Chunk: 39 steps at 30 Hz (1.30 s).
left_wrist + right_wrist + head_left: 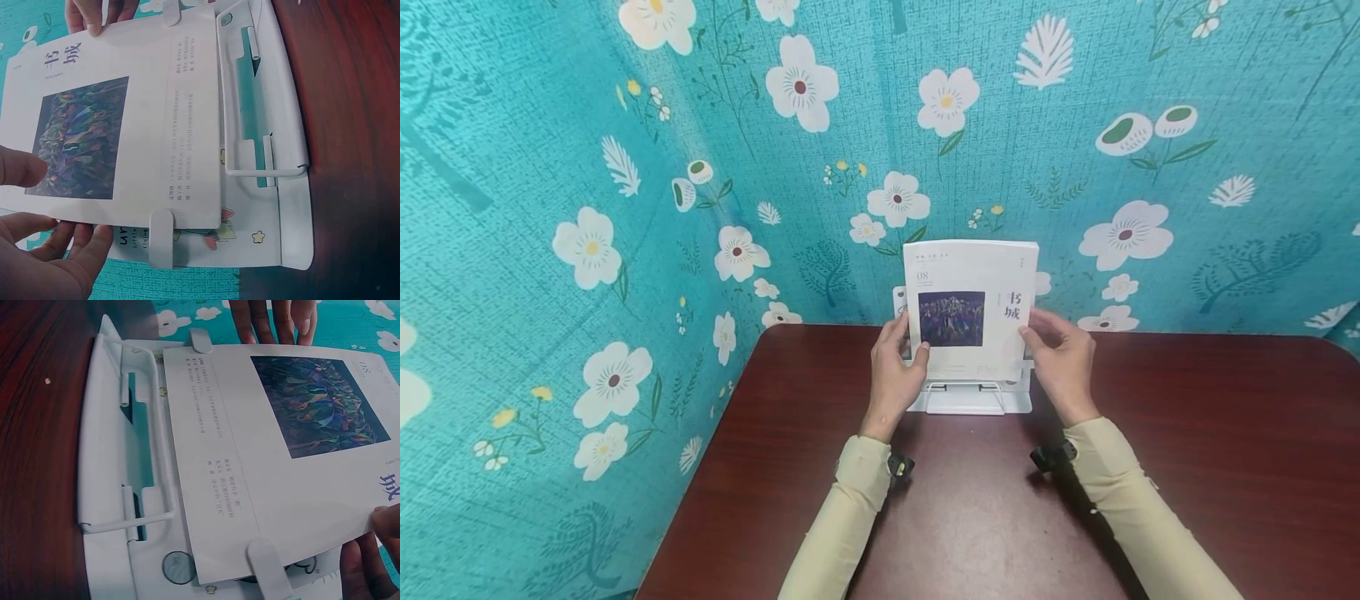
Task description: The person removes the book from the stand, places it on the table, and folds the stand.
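A white-covered magazine [1000, 333] with a dark picture stands upright, leaning back on a white book stand [966, 405]. At its left edge my left hand [897, 373] grips it, thumb [22, 167] on the cover and fingers behind. My right hand [1063, 360] pinches the right edge, thumb [386, 520] in front. In the left wrist view, one pale clip [161, 240] and another clip [170, 12] lap over the magazine's side edges near its bottom. A white wire bracket [267, 173] juts from the stand's base, below the cover's lower edge.
The stand rests on a dark red-brown table [1187, 433] near its back edge. Behind and to the left hangs a teal floral cloth [835, 208]. A dark wrist device [901, 467] sits on the left cuff, and a similar device [1052, 457] on the right.
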Available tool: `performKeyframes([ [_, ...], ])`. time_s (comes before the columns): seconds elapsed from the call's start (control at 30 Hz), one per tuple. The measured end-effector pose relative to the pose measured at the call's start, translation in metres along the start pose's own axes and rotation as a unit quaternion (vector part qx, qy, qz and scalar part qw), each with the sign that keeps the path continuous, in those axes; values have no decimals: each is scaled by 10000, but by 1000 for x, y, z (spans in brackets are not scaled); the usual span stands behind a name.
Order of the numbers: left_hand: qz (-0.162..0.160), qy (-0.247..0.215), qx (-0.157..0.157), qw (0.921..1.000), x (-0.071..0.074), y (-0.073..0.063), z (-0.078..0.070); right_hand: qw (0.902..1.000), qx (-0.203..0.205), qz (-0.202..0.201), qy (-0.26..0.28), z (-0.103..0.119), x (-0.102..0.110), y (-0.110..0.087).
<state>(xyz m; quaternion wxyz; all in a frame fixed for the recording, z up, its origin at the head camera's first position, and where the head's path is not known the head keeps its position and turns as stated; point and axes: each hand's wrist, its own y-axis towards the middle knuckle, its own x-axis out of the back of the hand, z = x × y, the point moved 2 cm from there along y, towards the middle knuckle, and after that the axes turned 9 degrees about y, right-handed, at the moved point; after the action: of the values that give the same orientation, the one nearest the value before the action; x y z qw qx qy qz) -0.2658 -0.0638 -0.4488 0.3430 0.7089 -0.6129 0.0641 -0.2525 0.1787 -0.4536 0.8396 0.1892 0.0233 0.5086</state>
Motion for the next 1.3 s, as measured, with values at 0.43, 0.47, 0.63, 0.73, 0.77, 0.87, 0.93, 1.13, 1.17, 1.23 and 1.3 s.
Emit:
performKeyframes([
  [0.43,-147,-90,-577,9982,8,-1,-14,9987,228,-71,443,17,8,0],
  [0.47,-156,-87,-608,9980,9,-1,-15,9984,254,-86,497,19,9,0],
  [0.63,-274,-29,-837,9961,13,-3,-23,9967,401,-142,697,27,13,-1],
  [0.73,-409,-22,-1006,9941,15,-4,-26,9957,475,-120,787,32,16,-4],
  [0.77,-474,-82,-1031,9935,16,-5,-27,9955,490,-107,798,34,16,-4],
  [0.87,-724,-378,-1048,9911,17,-5,-26,9951,497,-86,845,36,19,-6],
  [0.93,-946,-634,-1023,9882,17,-4,-23,9948,486,-74,887,37,20,-7],
  [1.13,-1444,-958,-936,9804,19,-3,-17,9943,527,77,919,42,26,-8],
  [1.17,-1430,-975,-909,9807,20,-3,-17,9946,523,116,894,42,28,-8],
  [1.23,-1350,-1002,-864,9820,19,-4,-18,9952,518,186,803,42,32,-9],
  [1.3,-1225,-1025,-797,9839,18,-5,-18,9962,477,234,689,40,37,-10],
])
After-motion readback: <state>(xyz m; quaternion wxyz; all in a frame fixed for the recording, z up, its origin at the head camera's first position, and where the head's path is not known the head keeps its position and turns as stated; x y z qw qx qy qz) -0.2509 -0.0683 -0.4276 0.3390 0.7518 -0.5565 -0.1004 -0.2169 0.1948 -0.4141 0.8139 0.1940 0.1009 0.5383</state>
